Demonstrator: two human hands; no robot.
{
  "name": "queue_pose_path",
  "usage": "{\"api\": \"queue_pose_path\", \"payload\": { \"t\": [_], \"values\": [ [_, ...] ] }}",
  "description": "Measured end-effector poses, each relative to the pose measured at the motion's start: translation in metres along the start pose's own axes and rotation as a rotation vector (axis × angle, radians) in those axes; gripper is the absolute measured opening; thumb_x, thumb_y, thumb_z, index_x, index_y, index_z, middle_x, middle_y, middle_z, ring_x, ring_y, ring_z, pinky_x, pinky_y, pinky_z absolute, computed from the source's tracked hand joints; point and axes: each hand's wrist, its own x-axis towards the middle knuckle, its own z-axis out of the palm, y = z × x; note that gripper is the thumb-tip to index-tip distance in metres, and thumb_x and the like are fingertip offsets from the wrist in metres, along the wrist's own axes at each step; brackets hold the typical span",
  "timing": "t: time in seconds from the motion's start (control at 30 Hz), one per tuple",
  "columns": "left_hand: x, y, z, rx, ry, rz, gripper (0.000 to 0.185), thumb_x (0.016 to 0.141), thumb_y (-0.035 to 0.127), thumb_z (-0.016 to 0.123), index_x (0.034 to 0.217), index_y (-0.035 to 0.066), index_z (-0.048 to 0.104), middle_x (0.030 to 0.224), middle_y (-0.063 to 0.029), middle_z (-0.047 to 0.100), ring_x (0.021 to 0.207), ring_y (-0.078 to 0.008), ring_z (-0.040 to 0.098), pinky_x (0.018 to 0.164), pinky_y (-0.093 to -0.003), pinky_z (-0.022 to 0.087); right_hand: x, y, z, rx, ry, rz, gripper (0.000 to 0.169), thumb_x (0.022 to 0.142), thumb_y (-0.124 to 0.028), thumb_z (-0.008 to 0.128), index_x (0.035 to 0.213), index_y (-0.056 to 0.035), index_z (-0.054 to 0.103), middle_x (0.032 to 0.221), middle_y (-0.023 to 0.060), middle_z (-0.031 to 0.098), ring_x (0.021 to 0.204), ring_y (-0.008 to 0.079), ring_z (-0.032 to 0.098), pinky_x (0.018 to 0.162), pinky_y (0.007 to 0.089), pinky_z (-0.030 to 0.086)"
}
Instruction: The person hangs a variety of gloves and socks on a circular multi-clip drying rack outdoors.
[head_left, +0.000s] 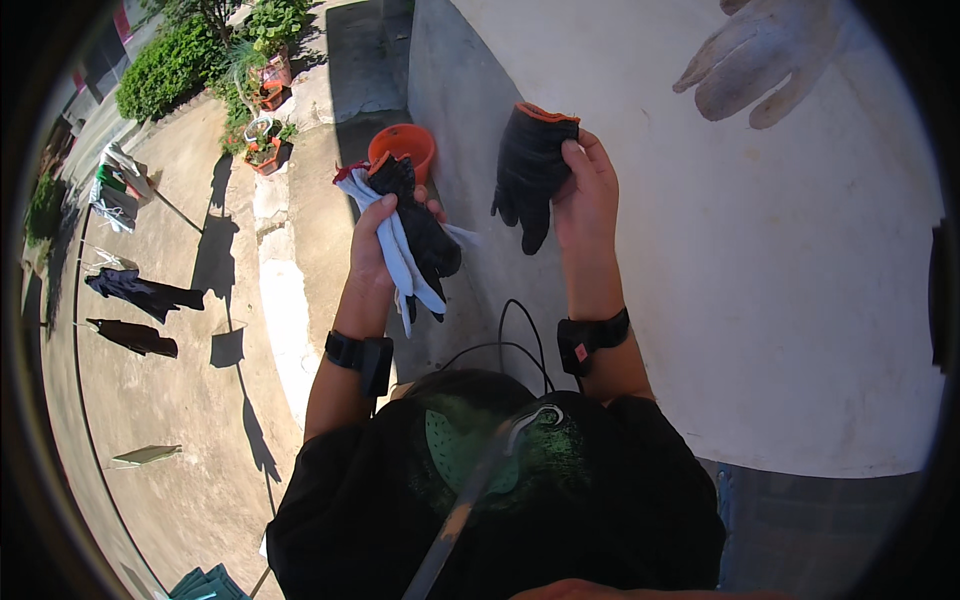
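My left hand (371, 247) grips a bundle of work gloves. In it are a white glove (397, 247) with a dark red cuff and a black glove (421, 240) with an orange cuff. The white fingers hang down past my wrist, overlapping black ones. My right hand (592, 191) pinches another black glove (531, 176) by its side near the orange-edged cuff. This glove hangs with its fingers pointing down, apart from the bundle. A worn, pale glove (750, 64) shows at the upper right, away from both hands; what holds it is unclear.
An orange bucket (405, 146) stands beyond my left hand, beside a pale wall (750, 300). A thin pole (465, 510) crosses before my torso, and a black cable (517, 345) loops near it. Clothes (146, 292) hang on a line at left; potted plants (266, 154) stand farther off.
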Motion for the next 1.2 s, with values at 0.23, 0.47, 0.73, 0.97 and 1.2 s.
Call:
{"api": "queue_pose_path", "payload": {
  "t": [0.23, 0.47, 0.73, 0.97, 1.2],
  "values": [
    [-0.002, -0.025, 0.017, 0.037, 0.049, -0.020, 0.067, 0.080, 0.034, 0.059, 0.136, 0.005, 0.039, 0.128, -0.0160, 0.054, 0.114, -0.0312, 0.056, 0.096, -0.0429, 0.047, -0.030, 0.009, 0.042, -0.560, -0.462, -0.042, 0.025, 0.097, -0.014, 0.050, 0.115, 0.0011, 0.057, 0.107, 0.0090, 0.064, 0.094, 0.0125, 0.059, 0.082, 0.0259, 0.049],
    [-0.017, -0.021, 0.041, -0.077, 0.034, 0.027, 0.077, 0.073, 0.038, 0.063, 0.137, 0.003, 0.037, 0.132, -0.0205, 0.049, 0.118, -0.0348, 0.053, 0.101, -0.0459, 0.044, -0.011, 0.007, 0.020, -0.528, -0.270, -0.228, 0.025, 0.096, -0.017, 0.052, 0.111, 0.0015, 0.060, 0.103, 0.0067, 0.065, 0.089, 0.0123, 0.061, 0.076, 0.0246, 0.048],
    [-0.015, -0.027, 0.050, -0.022, 0.094, 0.014, 0.075, 0.070, 0.037, 0.065, 0.133, 0.003, 0.042, 0.126, -0.0197, 0.054, 0.112, -0.0337, 0.057, 0.097, -0.0448, 0.047, -0.015, 0.019, 0.014, -0.801, -0.295, 0.029, 0.023, 0.090, -0.019, 0.062, 0.099, 0.0019, 0.061, 0.090, 0.0036, 0.065, 0.078, 0.0100, 0.060, 0.070, 0.0247, 0.048],
    [-0.011, -0.025, 0.022, -0.039, 0.073, -0.034, 0.064, 0.067, 0.038, 0.068, 0.120, 0.005, 0.054, 0.111, -0.0179, 0.059, 0.096, -0.0306, 0.061, 0.081, -0.0427, 0.054, -0.007, 0.026, -0.001, -0.340, -0.113, 0.086, 0.018, 0.091, -0.016, 0.060, 0.098, -0.0004, 0.057, 0.086, 0.0043, 0.062, 0.077, 0.0082, 0.059, 0.068, 0.0219, 0.048],
    [-0.014, -0.026, 0.049, 0.052, 0.005, 0.010, 0.064, 0.070, 0.043, 0.069, 0.119, 0.005, 0.050, 0.118, -0.0150, 0.056, 0.100, -0.0297, 0.059, 0.074, -0.0381, 0.053, -0.005, 0.023, -0.009, -0.117, -0.092, 0.200, 0.019, 0.095, -0.018, 0.052, 0.100, -0.0001, 0.055, 0.104, 0.0145, 0.064, 0.091, 0.0194, 0.064, 0.081, 0.0308, 0.053]
  ]
}}
